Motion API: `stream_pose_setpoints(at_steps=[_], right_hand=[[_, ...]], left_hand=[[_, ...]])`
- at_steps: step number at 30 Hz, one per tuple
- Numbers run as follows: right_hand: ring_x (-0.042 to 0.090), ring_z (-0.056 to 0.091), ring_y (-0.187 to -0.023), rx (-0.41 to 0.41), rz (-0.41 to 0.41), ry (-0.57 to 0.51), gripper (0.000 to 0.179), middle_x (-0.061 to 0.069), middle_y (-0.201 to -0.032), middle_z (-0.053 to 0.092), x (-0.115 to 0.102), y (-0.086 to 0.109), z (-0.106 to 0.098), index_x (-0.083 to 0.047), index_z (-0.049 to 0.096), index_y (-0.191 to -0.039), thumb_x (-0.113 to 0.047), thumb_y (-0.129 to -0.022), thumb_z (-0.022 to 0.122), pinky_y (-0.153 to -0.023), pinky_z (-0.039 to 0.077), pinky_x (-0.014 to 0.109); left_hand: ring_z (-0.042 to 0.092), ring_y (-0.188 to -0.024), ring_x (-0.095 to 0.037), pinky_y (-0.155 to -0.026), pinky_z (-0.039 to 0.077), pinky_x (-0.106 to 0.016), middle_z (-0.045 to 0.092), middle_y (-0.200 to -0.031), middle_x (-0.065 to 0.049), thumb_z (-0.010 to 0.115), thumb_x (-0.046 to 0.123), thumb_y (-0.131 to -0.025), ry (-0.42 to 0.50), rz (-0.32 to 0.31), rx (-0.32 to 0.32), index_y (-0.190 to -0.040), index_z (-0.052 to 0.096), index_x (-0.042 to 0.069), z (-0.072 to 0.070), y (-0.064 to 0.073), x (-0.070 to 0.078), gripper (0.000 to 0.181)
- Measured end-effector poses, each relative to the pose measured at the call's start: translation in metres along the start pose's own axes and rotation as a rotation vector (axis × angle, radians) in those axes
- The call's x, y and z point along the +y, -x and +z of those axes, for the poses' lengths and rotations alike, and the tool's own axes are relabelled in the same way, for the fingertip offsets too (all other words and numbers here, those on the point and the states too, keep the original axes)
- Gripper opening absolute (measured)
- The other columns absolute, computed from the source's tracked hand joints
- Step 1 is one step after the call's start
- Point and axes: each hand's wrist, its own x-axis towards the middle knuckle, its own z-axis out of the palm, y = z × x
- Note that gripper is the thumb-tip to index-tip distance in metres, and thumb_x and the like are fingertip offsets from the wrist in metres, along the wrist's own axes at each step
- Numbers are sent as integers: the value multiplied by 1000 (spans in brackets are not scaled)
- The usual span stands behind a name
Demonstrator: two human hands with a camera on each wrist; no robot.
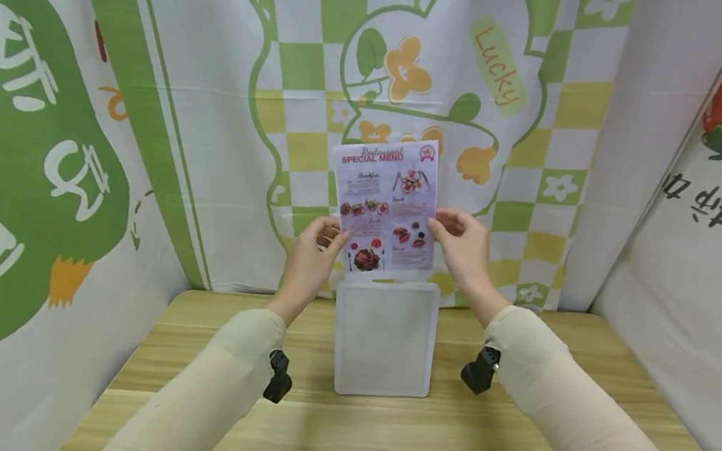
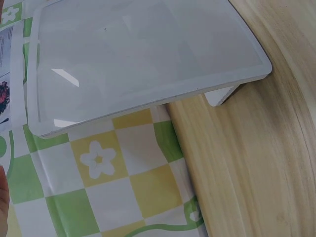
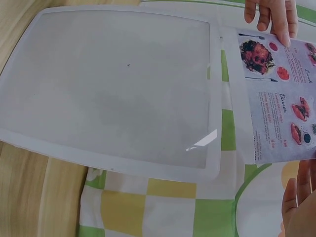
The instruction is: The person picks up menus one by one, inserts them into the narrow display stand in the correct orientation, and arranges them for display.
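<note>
A printed menu sheet [image 1: 383, 206] headed "Special Menu" is held upright in the air by both hands. My left hand [image 1: 312, 257] pinches its left edge between thumb and fingers, and my right hand [image 1: 464, 249] pinches the right edge. Just below the sheet's lower edge stands a white-framed display stand [image 1: 385, 338] with a blank grey panel, leaning back on the table. In the left wrist view a support foot [image 2: 219, 95] shows behind the stand [image 2: 148, 54]. The right wrist view has the menu sheet [image 3: 281, 98] beside the stand's top edge, with its pale lower margin nearest the frame.
The stand rests on a wood-grain table [image 1: 292, 420]. Behind the table hangs a green and yellow checked cloth [image 1: 310, 71], close behind the hands. Printed fabric walls close in the left and right sides. A small black camera is strapped under each wrist.
</note>
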Motion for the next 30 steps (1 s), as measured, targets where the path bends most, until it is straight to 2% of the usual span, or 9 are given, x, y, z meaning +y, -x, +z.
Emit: stream_pose_setpoints(at_steps=[11, 20, 30], right_hand=[[19, 62, -97, -9, 9, 13, 28, 16, -111, 68, -4, -1, 1, 1, 65, -120, -11, -94, 69, -87, 52, 29], [18, 63, -95, -12, 2, 40, 27, 14, -109, 70, -3, -2, 2, -1, 66, -118, -13, -94, 69, -84, 52, 28], [18, 62, -96, -24, -5, 33, 27, 14, -111, 69, -1, 0, 1, 0, 66, -118, -13, -95, 68, -85, 51, 28]], left_hand=[[62, -91, -24, -80, 52, -37, 69, -103, -9, 63, 25, -99, 13, -14, 2, -109, 62, 8, 0, -1, 0, 20], [61, -89, -23, -79, 51, -36, 69, -100, -9, 65, 23, -98, 31, -18, 22, -108, 63, 7, 0, -5, -2, 19], [61, -89, -23, -77, 51, -36, 69, -98, -8, 64, 25, -98, 27, -17, 12, -106, 63, 8, 3, -1, -8, 19]])
